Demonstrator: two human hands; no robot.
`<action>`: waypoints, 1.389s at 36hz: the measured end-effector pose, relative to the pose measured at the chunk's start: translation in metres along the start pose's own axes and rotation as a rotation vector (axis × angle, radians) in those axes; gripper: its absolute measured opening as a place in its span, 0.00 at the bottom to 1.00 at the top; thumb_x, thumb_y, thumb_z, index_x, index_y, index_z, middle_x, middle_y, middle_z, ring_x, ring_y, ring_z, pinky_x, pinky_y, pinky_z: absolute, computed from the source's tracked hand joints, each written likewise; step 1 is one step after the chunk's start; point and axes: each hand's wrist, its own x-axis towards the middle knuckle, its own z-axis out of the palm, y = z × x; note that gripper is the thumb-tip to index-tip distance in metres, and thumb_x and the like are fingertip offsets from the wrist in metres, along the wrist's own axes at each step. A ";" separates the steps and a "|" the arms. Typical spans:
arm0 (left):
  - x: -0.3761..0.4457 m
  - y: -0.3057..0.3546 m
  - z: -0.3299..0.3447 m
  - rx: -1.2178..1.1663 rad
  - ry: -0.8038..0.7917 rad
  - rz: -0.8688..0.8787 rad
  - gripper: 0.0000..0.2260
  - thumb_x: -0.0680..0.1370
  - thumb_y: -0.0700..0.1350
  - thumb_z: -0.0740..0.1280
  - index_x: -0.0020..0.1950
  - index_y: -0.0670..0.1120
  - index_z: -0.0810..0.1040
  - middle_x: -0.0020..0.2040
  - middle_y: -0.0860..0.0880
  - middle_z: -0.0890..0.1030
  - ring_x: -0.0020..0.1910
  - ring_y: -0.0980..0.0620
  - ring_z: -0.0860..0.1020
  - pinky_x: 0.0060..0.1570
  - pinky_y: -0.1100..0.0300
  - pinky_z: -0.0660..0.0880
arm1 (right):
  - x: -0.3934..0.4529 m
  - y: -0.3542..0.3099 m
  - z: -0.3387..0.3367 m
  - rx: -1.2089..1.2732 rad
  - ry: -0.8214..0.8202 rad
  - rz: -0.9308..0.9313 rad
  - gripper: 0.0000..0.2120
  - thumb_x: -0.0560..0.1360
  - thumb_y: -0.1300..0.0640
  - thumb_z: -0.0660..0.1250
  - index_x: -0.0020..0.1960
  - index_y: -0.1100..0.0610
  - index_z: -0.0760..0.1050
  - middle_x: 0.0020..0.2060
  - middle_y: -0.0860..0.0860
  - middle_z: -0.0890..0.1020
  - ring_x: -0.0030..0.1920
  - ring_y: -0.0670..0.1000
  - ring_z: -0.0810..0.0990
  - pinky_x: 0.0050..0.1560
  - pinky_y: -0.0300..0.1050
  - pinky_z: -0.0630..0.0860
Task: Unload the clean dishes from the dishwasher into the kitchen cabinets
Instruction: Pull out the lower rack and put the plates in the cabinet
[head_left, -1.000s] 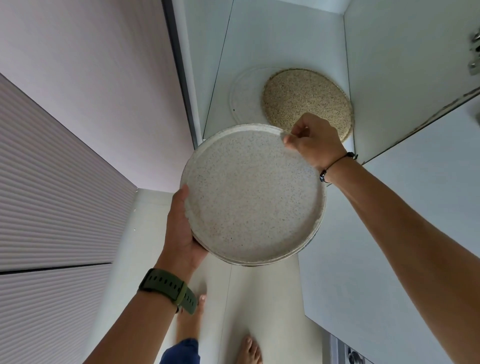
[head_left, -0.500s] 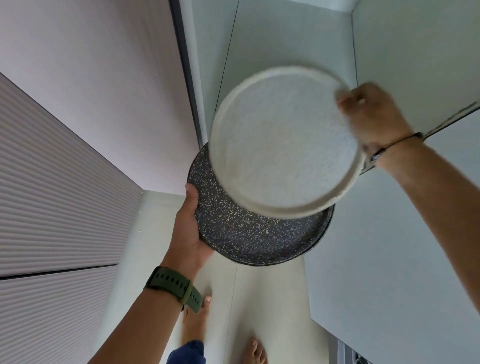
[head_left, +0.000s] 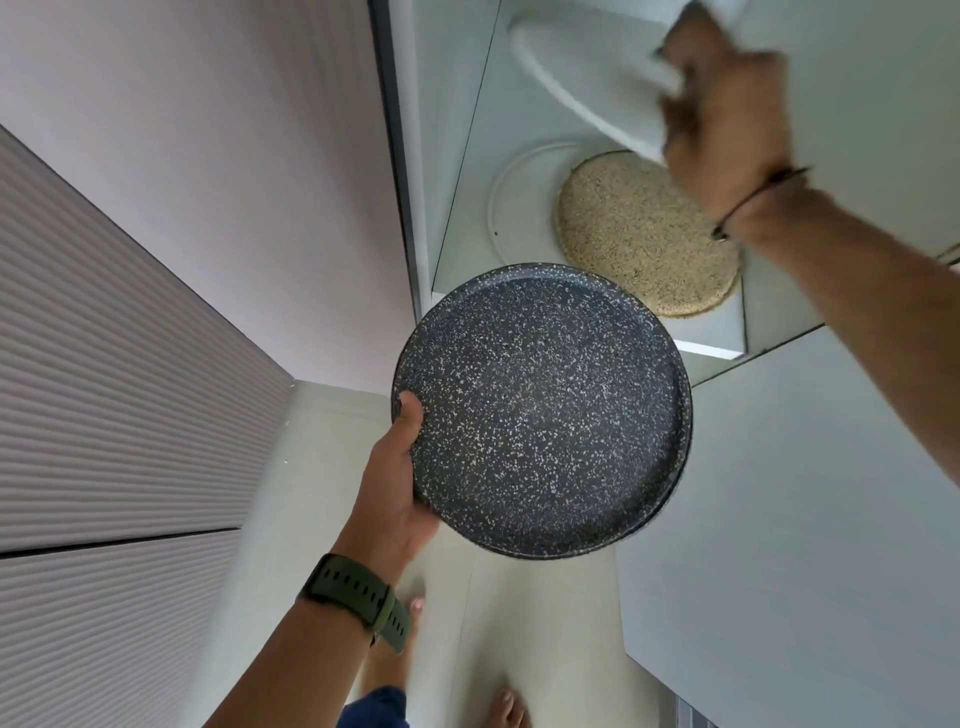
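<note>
My left hand (head_left: 397, 493) grips the left rim of a dark speckled plate (head_left: 540, 410), thumb on top, holding it flat in front of the open cabinet. A second dark rim shows just under it at the right. High up, my right hand (head_left: 727, 119) holds a white speckled plate (head_left: 582, 88) by its right edge, blurred and tilted, inside the upper part of the cabinet. Below it a beige speckled plate (head_left: 644, 234) sits on a clear glass shelf (head_left: 467, 208), seen from underneath.
The open cabinet door (head_left: 831, 519) hangs at the right, close to my right forearm. A ribbed wall panel (head_left: 104, 364) fills the left. Bare feet (head_left: 506, 709) and pale floor show far below. A faint round mark on the glass lies left of the beige plate.
My right hand lifted the white plate off the stack and carried it up into the cabinet. The dark plate beneath is uncovered and stays in my left hand.
</note>
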 end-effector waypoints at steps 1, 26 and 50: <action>-0.001 0.001 0.002 0.021 0.011 0.003 0.20 0.76 0.56 0.57 0.63 0.48 0.74 0.58 0.45 0.81 0.57 0.43 0.79 0.56 0.42 0.74 | -0.005 -0.007 0.006 -0.014 -0.063 -0.063 0.17 0.72 0.68 0.57 0.59 0.65 0.71 0.47 0.61 0.81 0.45 0.59 0.80 0.46 0.47 0.74; 0.005 -0.005 -0.012 0.006 -0.033 -0.032 0.21 0.72 0.55 0.59 0.60 0.47 0.74 0.52 0.46 0.84 0.49 0.46 0.83 0.43 0.49 0.81 | -0.039 -0.009 0.102 -0.227 -0.536 -0.536 0.16 0.76 0.60 0.62 0.59 0.70 0.70 0.56 0.66 0.78 0.59 0.64 0.77 0.64 0.50 0.65; 0.019 -0.005 0.010 0.145 -0.210 0.081 0.38 0.64 0.62 0.70 0.69 0.46 0.68 0.67 0.42 0.73 0.65 0.40 0.73 0.61 0.39 0.71 | -0.062 0.013 -0.025 0.612 -0.825 0.674 0.08 0.72 0.53 0.67 0.50 0.53 0.78 0.59 0.55 0.79 0.66 0.53 0.72 0.70 0.57 0.59</action>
